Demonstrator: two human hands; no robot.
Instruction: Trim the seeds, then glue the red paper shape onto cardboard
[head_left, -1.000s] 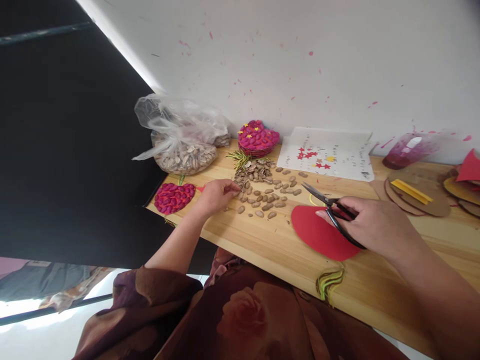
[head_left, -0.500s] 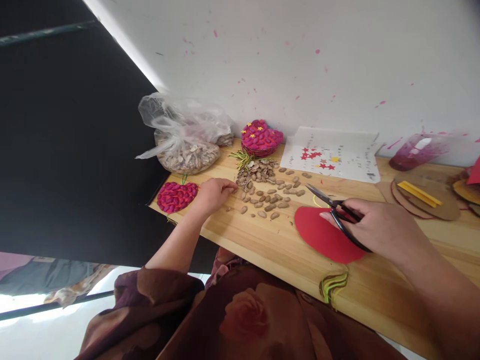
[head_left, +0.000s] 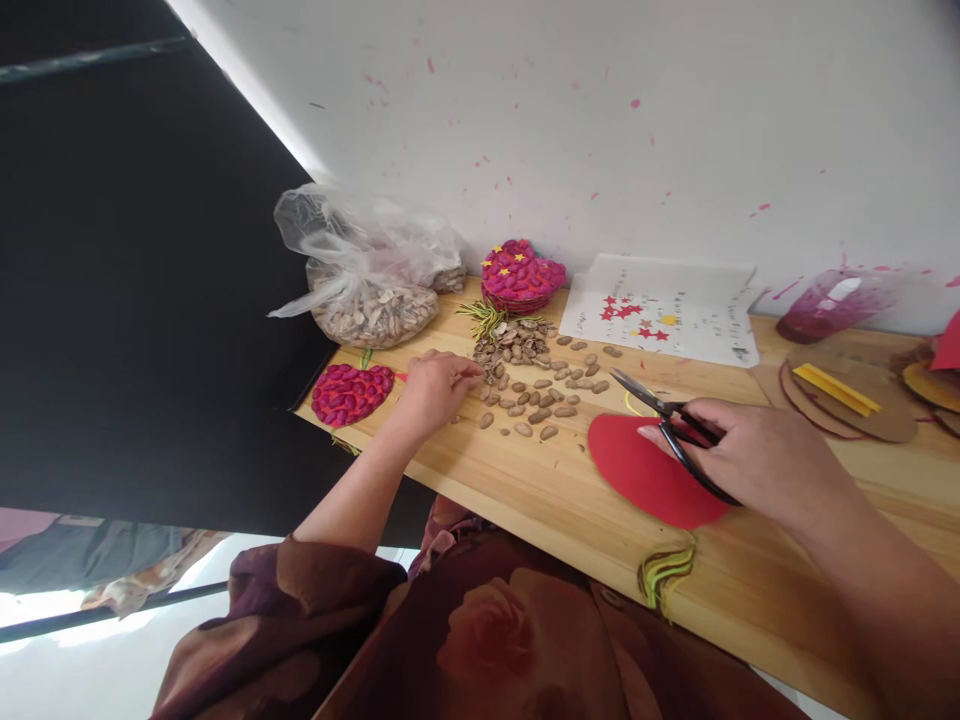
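Observation:
My right hand (head_left: pixel 765 455) is closed around the black handles of a pair of scissors (head_left: pixel 645 395). The blades point left and stand slightly apart, over the edge of a red paper heart shape (head_left: pixel 645 475) on the table. A yellow cord loop shows at its upper edge, and a green and yellow tassel (head_left: pixel 667 575) hangs below. My left hand (head_left: pixel 435 388) rests on the table beside a heap of peanut shells (head_left: pixel 510 345), fingers bent together; whether they hold anything is hidden. A small red tip shows behind it. Left of it lies a heart covered in painted pink shells (head_left: pixel 352 393).
Loose peanuts (head_left: pixel 544 400) are scattered mid-table. Clear bags of shells (head_left: pixel 375 310) stand at the back left, beside stacked pink hearts (head_left: pixel 521 275). Paper with star stickers (head_left: pixel 660 310), a stained plastic cup (head_left: pixel 825 305) and cardboard shapes (head_left: pixel 885 405) with a yellow strip lie toward the right.
My left hand has shifted slightly right, its fingers more curled, and a small red tip now shows behind it. My right hand and the scissors have hardly moved.

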